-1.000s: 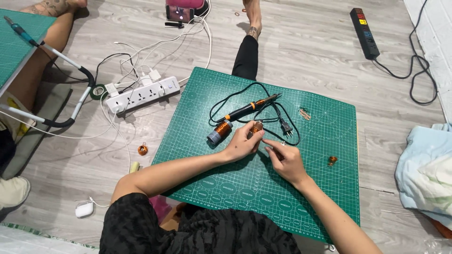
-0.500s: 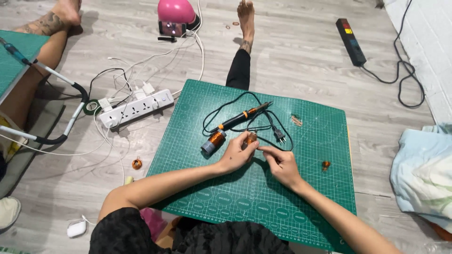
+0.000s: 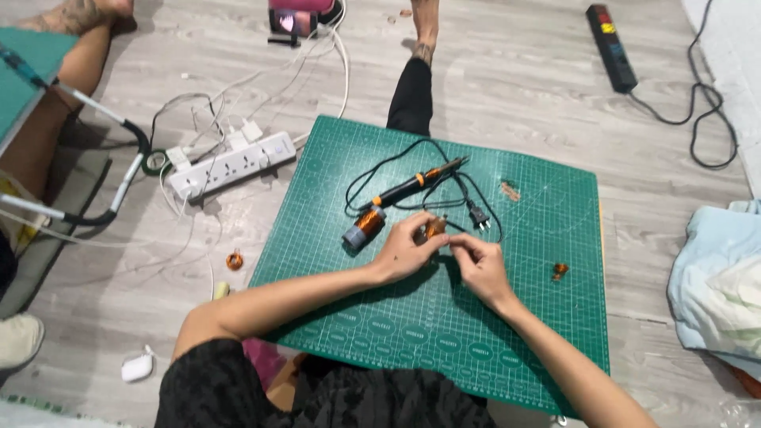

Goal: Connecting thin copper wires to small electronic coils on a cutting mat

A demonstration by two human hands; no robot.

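I see a small copper-coloured coil piece [image 3: 432, 228] pinched at the fingertips of the left hand [image 3: 404, 252], just above the green cutting mat [image 3: 444, 333]. It is small and orange-brown, mostly hidden by the fingers, so I cannot tell its exact shape or how it is turned. The right hand [image 3: 478, 265] sits just beside it, fingertips drawn together and pointing at the piece; I cannot tell whether they touch it or pinch something thin coming off it. Both hands hover near the middle of the mat, the piece between them, closer to the left thumb and forefinger.
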